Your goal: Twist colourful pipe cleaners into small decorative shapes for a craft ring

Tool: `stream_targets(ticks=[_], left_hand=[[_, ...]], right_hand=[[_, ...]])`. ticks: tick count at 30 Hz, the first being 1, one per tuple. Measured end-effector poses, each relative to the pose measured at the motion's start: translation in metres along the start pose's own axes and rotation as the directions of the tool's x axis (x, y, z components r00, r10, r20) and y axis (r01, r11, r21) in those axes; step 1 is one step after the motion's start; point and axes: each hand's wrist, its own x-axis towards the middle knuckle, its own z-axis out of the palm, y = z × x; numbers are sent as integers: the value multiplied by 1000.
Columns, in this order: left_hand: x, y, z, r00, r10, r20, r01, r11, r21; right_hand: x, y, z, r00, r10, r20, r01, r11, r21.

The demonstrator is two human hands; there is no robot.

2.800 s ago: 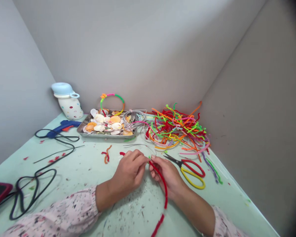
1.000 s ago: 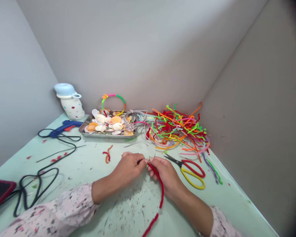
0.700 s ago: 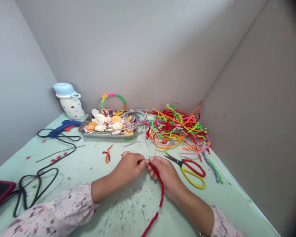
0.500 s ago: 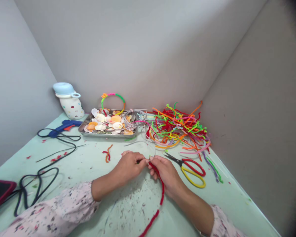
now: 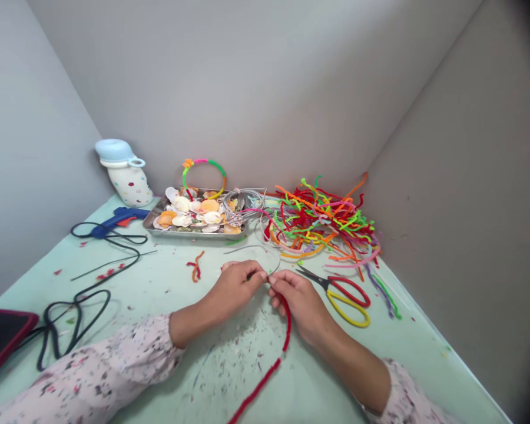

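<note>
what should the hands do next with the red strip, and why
Perhaps a small twist by the left hand while the right hand steadies the red strip: both hands pinch close together, and its tail runs loose to the bottom edge.

I view a pale-green, dark-speckled tabletop [image 5: 307, 388] meeting smooth, matte-grey walls [image 5: 203, 88], with soft light brightening the upper rear.

Lt pink, dk-flecked slvs [image 5: 115, 360]

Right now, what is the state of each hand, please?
Left hand: closed, pinching the red fuzzy strand.
Right hand: closed, holding the same strand close beside the left.
</note>
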Motion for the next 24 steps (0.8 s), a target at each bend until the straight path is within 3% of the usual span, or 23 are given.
stream_targets(ticks=[10, 18, 24], left_hand=[[-5, 6, 0, 999, 20, -50, -24, 995, -97], [-12, 5, 7, 972, 148, -183, -134, 987, 83], [-15, 9, 7, 967, 190, -171, -168, 976, 137]], right_hand=[[2, 5, 0, 1000, 7, 26, -8, 998, 61], [1, 2, -1, 995, 34, 99, -53, 979, 196], [1, 3, -2, 996, 13, 94, -29, 984, 177]])
